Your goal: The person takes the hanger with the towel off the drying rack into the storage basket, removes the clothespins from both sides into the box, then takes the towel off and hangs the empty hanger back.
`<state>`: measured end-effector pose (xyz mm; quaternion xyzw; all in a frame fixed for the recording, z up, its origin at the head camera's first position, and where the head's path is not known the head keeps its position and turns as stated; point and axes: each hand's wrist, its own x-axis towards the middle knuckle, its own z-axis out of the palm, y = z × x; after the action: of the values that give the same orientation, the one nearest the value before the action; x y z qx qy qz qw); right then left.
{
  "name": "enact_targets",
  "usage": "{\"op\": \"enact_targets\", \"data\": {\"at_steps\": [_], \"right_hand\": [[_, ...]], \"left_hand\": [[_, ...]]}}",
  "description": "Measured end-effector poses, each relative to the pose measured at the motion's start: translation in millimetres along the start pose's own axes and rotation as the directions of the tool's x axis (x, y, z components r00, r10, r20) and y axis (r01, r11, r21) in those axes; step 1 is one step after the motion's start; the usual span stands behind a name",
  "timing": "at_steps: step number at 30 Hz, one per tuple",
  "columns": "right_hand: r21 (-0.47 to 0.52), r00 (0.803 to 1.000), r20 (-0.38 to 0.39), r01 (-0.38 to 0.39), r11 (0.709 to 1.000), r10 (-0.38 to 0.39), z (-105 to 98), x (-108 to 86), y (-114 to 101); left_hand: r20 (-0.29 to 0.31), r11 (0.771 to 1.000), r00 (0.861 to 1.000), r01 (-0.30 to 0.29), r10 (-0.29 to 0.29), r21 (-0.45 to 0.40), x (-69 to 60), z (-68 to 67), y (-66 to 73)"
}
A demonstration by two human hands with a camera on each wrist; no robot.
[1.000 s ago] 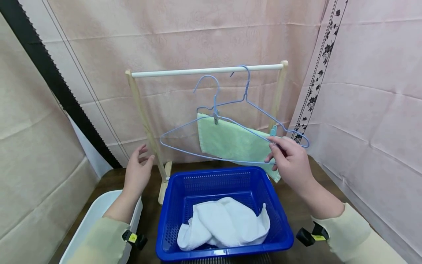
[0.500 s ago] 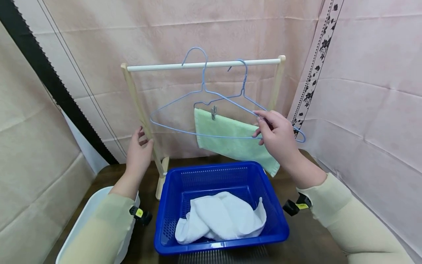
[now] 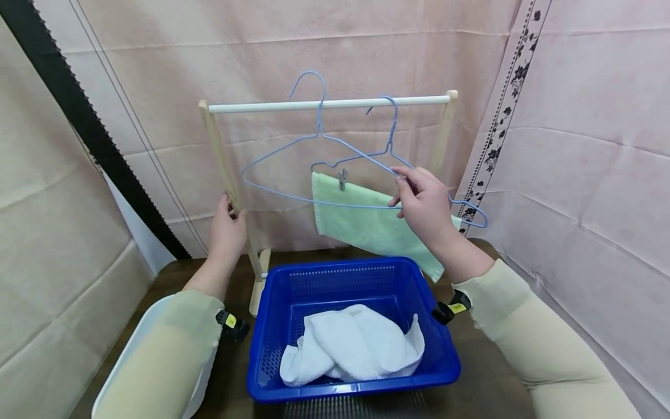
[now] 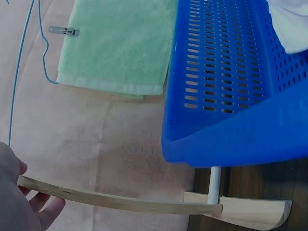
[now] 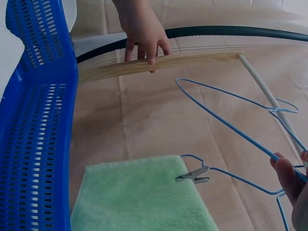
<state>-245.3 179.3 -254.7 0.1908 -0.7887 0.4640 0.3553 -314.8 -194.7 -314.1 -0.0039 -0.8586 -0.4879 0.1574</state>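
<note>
My right hand (image 3: 423,201) holds a blue wire hanger (image 3: 320,116) by its right side; its hook rises above the white rail in the head view. At the left, the fingers and thumb of my left hand (image 3: 228,233) grip the wooden post (image 4: 120,201) of a small clothes rack (image 3: 251,108). A second blue hanger (image 3: 391,137) hooks over the rail further right. From it hangs a green towel (image 3: 361,227), held by a metal clip (image 5: 192,175). My right hand hides part of that towel and hanger.
In front of the rack stands a blue perforated basket (image 3: 256,372) with a crumpled white cloth (image 3: 356,343) inside. A white tub (image 3: 117,368) lies at the left, partly under my left sleeve. Fabric curtains (image 3: 157,75) enclose the brown table (image 3: 487,372).
My right hand has lifted the hanger up and to the left, bringing its hook from below the rail to above it. My left hand has moved up and onto the post.
</note>
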Motion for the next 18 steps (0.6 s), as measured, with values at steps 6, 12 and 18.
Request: {"op": "enact_targets", "data": {"at_steps": [6, 12, 18], "right_hand": [[0.0, 1.0, -0.015, -0.004, 1.0, 0.004, 7.7, 1.2, 3.1], [-0.023, 1.0, -0.005, 0.005, 1.0, -0.005, 14.0, 1.4, 5.3], [-0.005, 1.0, -0.013, 0.008, 1.0, -0.008, 20.6, -0.6, 8.1]], "left_hand": [[-0.016, 0.996, 0.999, -0.038, 0.039, 0.079, 2.5, -0.2, -3.4], [-0.039, 0.98, 0.996, -0.072, 0.081, 0.183, 5.9, 2.2, -9.6], [-0.059, 0.964, 0.994, -0.069, 0.087, 0.258, 6.9, 6.4, -14.3]]}}
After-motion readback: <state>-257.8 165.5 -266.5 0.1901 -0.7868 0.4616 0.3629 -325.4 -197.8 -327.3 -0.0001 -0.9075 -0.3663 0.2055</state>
